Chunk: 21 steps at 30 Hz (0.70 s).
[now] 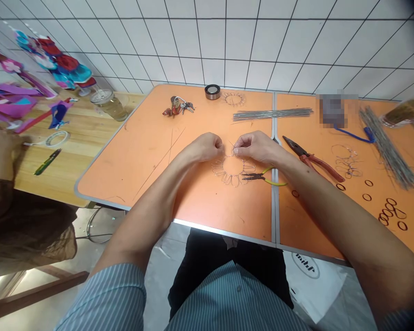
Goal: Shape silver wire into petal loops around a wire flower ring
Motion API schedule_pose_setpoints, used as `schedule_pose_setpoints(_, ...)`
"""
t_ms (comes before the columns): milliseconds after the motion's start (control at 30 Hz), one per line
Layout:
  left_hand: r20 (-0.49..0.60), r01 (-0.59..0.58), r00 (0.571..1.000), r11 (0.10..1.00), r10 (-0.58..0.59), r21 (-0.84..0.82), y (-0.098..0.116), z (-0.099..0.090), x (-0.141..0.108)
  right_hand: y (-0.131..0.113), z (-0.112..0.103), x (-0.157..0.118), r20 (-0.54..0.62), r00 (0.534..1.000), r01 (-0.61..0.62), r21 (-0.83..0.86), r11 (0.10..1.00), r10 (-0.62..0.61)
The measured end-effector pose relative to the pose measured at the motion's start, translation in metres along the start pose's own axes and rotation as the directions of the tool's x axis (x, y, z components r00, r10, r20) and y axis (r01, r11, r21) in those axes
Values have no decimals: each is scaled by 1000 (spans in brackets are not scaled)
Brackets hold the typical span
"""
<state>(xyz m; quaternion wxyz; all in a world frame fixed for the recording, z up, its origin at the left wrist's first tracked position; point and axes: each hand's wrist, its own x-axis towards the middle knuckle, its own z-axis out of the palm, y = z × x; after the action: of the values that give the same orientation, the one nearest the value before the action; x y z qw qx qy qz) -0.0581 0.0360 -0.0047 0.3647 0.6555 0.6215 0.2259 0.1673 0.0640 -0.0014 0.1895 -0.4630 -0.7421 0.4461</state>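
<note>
At the wire petal frame (232, 171) on the orange table (141, 156): right hand (254, 147), fingertips pinched on its top wire; left hand (205, 147), fingers curled at its rim, grip unclear; yellow-handled pliers (262, 177) just beside; open tabletop left; red-handled pliers (313, 158) farther right.

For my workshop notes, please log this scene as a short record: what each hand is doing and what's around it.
Left hand: at the edge of a looped wire flower frame, fingers on the wire
Right hand: pinching wire at the top of the frame
Beside the frame: yellow-handled pliers
Also on the orange table: red-handled pliers, a bundle of straight wires, black rings, keys
Left of the table: a person's arm
</note>
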Motion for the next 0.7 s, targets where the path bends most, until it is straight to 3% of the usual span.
schedule_pose_setpoints(67,11,-16,1000,999,16,-30,1,3,1,-2,-1,-2,-11,1000,7,6,1000,-7)
schedule_pose_setpoints(167,-42,-36,999,965,26,-258,3,9,3,-3,-5,-2,-68,998,9,22,1000,-8)
schedule_pose_setpoints(267,-50,-22,999,853,-4,-522,6,13,2,-3,-10,-1,-142,990,26,79,997,-14)
schedule_pose_setpoints(333,-19,19,999,791,-39,-612,9,15,1,-4,-13,0,-196,980,51,118,992,-27)
schedule_pose_setpoints(467,-22,24,998,737,-52,-676,12,18,-1,-11,-19,-3,-263,962,108,138,985,-69)
schedule_pose_setpoints(700,-175,-48,980,732,-98,-680,21,18,-4,-31,-41,-23,-357,931,147,162,976,-81)
